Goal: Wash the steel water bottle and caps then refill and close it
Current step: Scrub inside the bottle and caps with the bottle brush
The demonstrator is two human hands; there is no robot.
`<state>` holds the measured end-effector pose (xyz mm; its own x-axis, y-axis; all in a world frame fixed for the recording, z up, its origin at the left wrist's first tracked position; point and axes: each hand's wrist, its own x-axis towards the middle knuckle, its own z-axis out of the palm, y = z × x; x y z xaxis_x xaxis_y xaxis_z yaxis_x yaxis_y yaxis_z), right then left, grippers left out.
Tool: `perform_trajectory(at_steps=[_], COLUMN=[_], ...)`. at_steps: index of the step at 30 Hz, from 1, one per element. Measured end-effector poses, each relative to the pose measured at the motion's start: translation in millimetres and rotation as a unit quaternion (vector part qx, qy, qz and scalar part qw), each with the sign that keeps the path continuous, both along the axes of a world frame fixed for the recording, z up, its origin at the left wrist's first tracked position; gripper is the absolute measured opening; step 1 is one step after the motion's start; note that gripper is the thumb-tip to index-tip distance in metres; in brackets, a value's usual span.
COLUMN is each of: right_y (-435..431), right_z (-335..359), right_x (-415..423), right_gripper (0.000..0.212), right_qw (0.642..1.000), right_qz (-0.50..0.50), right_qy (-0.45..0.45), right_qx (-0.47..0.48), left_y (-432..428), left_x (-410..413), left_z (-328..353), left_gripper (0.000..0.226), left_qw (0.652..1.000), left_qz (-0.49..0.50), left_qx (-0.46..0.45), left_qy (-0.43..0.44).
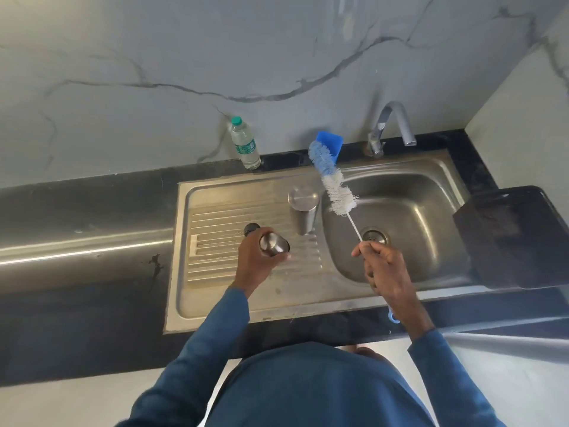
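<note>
The steel bottle (pixel 303 211) stands on the ribbed drainboard (pixel 215 241), flat end up, beside the basin. My left hand (pixel 257 263) grips a steel cup-shaped cap (pixel 273 244) just above the drainboard. A small black cap (pixel 251 229) lies on the ribs right behind that hand. My right hand (pixel 381 266) pinches the thin wire handle of a bottle brush (pixel 334 183) over the basin. The brush's blue and white bristles point up and away toward the back wall.
The steel sink basin (pixel 425 211) has its drain (pixel 374 236) near my right hand, with the faucet (pixel 395 124) behind and no water running. A blue sponge (pixel 332 142) and a plastic water bottle (pixel 244 144) stand at the wall. A dark board (pixel 511 238) lies at right.
</note>
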<state>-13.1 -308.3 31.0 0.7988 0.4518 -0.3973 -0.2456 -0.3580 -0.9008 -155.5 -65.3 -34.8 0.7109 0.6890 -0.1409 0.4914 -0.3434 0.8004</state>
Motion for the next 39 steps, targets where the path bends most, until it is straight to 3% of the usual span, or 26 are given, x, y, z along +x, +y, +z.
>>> perform_trajectory(at_steps=[4, 15, 21, 29, 35, 39], right_y=[15, 34, 39, 36, 37, 33], right_z=[-1, -2, -6, -6, -4, -3], right_x=[-2, 0, -1, -2, -1, -3], right_gripper=[0.034, 0.033, 0.035, 0.035, 0.032, 0.032], right_qw=[1.0, 0.998, 0.998, 0.997, 0.998, 0.998], right_qz=[-0.017, -0.041, -0.035, -0.04, -0.038, -0.043], right_qy=[-0.003, -0.001, 0.0, 0.001, 0.001, 0.002], right_qx=[-0.01, -0.039, -0.053, -0.064, -0.058, -0.05], left_y=[34, 54, 58, 67, 77, 80], left_x=[25, 68, 73, 68, 43, 35], left_z=[-33, -64, -83, -94, -95, -93], left_gripper=[0.059, 0.057, 0.056, 0.091, 0.058, 0.053], left_qw=[0.996, 0.973, 0.968, 0.953, 0.946, 0.964], left_qz=[-0.044, -0.11, -0.13, -0.106, -0.064, -0.065], left_qx=[0.063, 0.122, 0.138, 0.194, 0.172, 0.135], left_qy=[0.051, 0.162, 0.165, 0.205, 0.267, 0.222])
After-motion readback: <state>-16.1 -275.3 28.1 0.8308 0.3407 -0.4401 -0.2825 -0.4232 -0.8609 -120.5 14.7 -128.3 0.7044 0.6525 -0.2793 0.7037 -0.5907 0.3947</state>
